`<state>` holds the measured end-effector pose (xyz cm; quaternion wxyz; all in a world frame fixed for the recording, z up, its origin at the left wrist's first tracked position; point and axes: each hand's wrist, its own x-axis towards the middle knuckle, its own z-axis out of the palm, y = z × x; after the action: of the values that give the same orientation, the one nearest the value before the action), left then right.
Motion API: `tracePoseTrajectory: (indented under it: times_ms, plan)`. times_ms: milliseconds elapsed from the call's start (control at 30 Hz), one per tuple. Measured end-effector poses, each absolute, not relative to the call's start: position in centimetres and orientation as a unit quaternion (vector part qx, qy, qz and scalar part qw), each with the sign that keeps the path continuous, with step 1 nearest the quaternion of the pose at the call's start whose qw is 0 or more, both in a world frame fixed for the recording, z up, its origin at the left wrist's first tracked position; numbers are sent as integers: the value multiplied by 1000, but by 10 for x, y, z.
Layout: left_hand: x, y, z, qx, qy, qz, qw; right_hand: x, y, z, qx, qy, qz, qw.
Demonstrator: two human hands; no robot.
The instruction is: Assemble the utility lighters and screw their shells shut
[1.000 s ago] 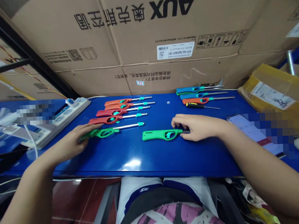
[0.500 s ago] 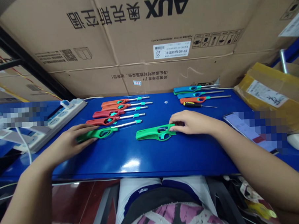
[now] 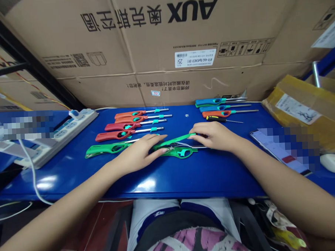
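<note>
In front of me a green gas lighter's body (image 3: 182, 153) lies with its casing parted, inner wires showing. One half of its shell (image 3: 177, 140) is raised and tilted above it. My right hand (image 3: 215, 136) pinches the right end of that half between thumb and fingers. Around the handle end, my left hand (image 3: 138, 152) is closed with thumb and fingers on the casing; its grip is partly hidden. A second, whole green lighter (image 3: 100, 150) rests left of it, its metal tube partly behind my left hand. Several red and orange lighters (image 3: 123, 125) lie in a row beyond.
At the back right lie blue and orange lighters (image 3: 215, 114) and a black-and-yellow screwdriver (image 3: 216, 118). A phone (image 3: 279, 150), a white mouse (image 3: 334, 163) and a yellow-taped box (image 3: 308, 112) occupy the right. A power strip (image 3: 65, 133) stands left; a large carton (image 3: 142, 60) walls the back.
My left hand has let go of the whole green lighter and moved right to the other one. My right hand has lifted half of that lighter's shell, exposing the inside.
</note>
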<state>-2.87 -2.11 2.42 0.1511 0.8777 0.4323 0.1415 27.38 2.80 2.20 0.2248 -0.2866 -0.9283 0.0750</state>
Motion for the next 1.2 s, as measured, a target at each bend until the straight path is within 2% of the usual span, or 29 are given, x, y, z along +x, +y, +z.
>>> tracePoseTrajectory:
  times_ms: [100, 233, 400, 667, 1033, 1200]
  plan:
    - [-10, 1, 15, 900, 361, 164, 184, 275, 32, 19, -339, -908, 48, 243]
    - [16, 15, -4, 887, 371, 201, 187, 276, 38, 18, -386, -883, 14, 266]
    - [41, 20, -16, 864, 387, 248, 205, 272, 33, 24, -409, -846, -30, 340]
    - [44, 19, -12, 815, 398, 317, 278, 265, 29, 13, -316, -918, -35, 236]
    - [35, 10, -4, 755, 421, 388, 320, 265, 28, 13, -249, -926, -14, 283]
    - [29, 3, 11, 762, 395, 387, 337, 269, 32, 13, -299, -925, -6, 234]
